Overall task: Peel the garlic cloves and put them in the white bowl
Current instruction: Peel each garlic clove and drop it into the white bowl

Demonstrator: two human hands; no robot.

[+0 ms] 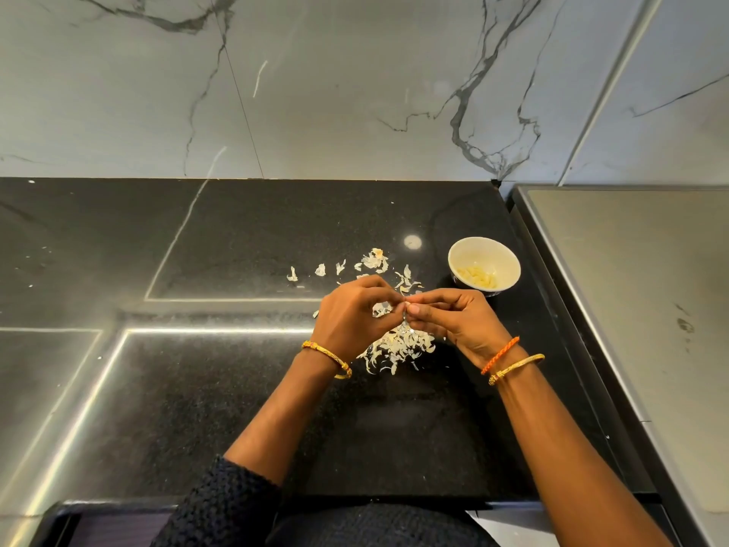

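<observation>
My left hand point(351, 313) and my right hand point(453, 319) meet above the black counter, fingertips pinched together on a small garlic clove point(404, 307) that is mostly hidden between them. A flake of papery skin point(382, 308) shows beside my left fingers. The white bowl point(484, 266) stands just beyond my right hand and holds several peeled pale-yellow cloves point(479, 276).
A heap of white garlic skins point(398, 349) lies under my hands, and more scraps point(371, 264) are scattered behind them. The black counter point(236, 408) meets a marble wall point(315, 92) at the back. A grey raised surface point(631, 290) borders the counter on the right.
</observation>
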